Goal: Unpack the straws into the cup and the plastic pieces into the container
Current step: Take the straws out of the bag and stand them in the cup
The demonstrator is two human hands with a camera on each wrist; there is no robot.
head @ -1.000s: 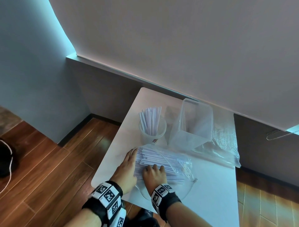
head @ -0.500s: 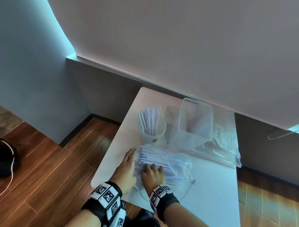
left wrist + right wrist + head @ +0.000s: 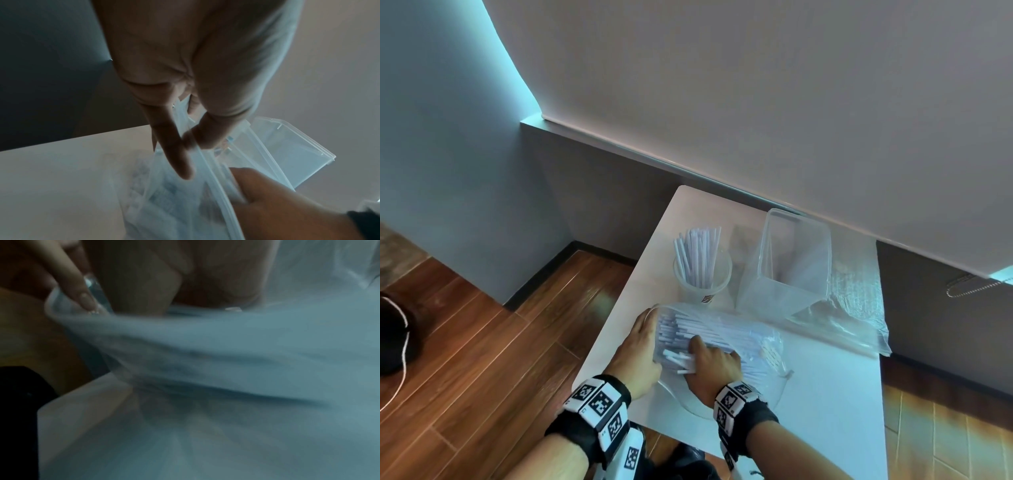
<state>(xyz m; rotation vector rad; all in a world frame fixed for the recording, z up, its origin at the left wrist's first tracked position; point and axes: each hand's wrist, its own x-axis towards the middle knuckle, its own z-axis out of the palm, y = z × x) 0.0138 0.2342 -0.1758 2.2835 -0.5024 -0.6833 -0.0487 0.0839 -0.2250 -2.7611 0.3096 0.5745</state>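
A white table stands against the wall, and places below are given relative to the cup.

Cup: clear plastic, upright near the far left of the table. It holds a bundle of white straws standing on end and fanning above the rim.

Container: clear, rectangular, just right of the cup. It is tilted with its open mouth turned up and toward the wall. No contents can be made out inside it.

Bag: clear zip bag lying just in front of the cup, toward the person. It is packed with white wrapped straws lying roughly side by side. Its open mouth faces the hands.

Second bag: clear plastic, right of the cup and beyond the container, lying flat. Its contents are too faint to identify.

Left hand: in front of the cup at the bag's left edge. In the left wrist view its thumb and fingers pinch the bag's zip rim.

Right hand: in front of the cup, over the bag's mouth, with its fingers curled onto a few loose straw ends. The right wrist view is blurred; whether the fingers actually grip the straws cannot be told.
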